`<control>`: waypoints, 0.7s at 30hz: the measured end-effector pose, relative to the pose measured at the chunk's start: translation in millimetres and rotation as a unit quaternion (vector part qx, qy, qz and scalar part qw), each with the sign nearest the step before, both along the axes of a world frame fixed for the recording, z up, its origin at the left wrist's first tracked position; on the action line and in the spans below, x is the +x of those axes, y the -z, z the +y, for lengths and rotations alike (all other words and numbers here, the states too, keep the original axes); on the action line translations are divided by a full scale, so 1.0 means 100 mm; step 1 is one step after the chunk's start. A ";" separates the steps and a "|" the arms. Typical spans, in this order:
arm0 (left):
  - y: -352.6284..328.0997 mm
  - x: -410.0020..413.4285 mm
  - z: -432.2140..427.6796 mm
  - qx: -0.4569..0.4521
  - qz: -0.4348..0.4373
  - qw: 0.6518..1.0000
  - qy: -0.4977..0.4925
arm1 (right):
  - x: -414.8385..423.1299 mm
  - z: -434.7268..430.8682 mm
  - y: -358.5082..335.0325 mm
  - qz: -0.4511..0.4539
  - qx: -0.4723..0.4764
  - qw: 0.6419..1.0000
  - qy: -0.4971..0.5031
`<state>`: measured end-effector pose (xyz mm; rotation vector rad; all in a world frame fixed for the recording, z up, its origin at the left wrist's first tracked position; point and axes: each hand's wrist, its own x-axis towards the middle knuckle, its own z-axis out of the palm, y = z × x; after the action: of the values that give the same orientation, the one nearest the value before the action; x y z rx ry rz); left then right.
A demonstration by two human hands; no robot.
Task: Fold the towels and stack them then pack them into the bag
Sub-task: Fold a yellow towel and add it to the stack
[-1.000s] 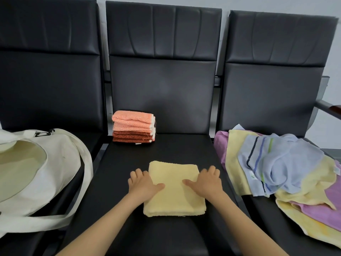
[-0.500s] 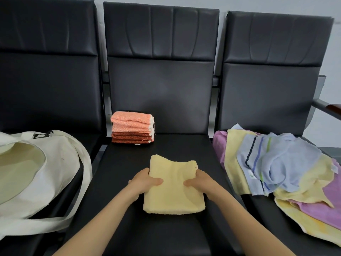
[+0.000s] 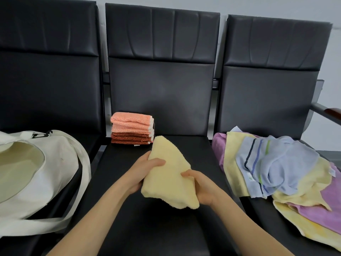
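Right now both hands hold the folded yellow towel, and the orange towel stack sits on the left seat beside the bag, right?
Not quite: the head view shows the orange towel stack on the middle seat, at its back left corner; the bag lies on the left seat. Left hand and right hand do hold the folded yellow towel.

Folded yellow towel (image 3: 168, 179) held tilted; orange stack (image 3: 132, 130) behind; white bag (image 3: 59, 169) left.

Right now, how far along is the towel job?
Done: folded orange towels stacked at the back of the middle seat. In hand: a folded yellow towel, gripped by the left hand and right hand. Left: the loose towel pile on the right seat is unfolded, and the open bag shows no towels inside.
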<state>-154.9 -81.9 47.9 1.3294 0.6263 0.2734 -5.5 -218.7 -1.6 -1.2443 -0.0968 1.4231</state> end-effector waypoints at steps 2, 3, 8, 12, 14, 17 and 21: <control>-0.06 -0.02 -0.01 -0.011 -0.018 1.000 0.006 | -0.06 -0.01 0.00 0.074 0.039 0.996 -0.004; -0.09 -0.02 -0.01 -0.018 -0.025 0.999 0.010 | -0.08 -0.01 0.01 0.106 0.046 0.993 -0.003; -0.14 -0.07 0.02 -0.047 -0.056 0.997 0.013 | -0.21 0.03 0.01 0.204 0.098 0.974 -0.006; -0.17 -0.08 0.02 -0.065 -0.070 0.995 0.015 | -0.30 0.03 0.00 0.231 0.174 0.957 -0.014; -0.18 -0.10 0.06 -0.065 -0.064 0.996 0.005 | -0.29 0.02 -0.04 0.225 0.192 0.955 0.000; -0.16 -0.16 0.19 -0.051 -0.039 0.998 -0.018 | -0.22 0.00 -0.12 0.139 0.168 0.975 0.030; -0.09 -0.19 0.35 0.004 0.010 0.999 -0.034 | -0.05 0.05 -0.07 -0.041 0.142 0.985 0.094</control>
<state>-174.3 -47.4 56.6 1.3221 0.6895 0.3194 -10.6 -213.4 5.7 -1.0469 -0.2247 1.1510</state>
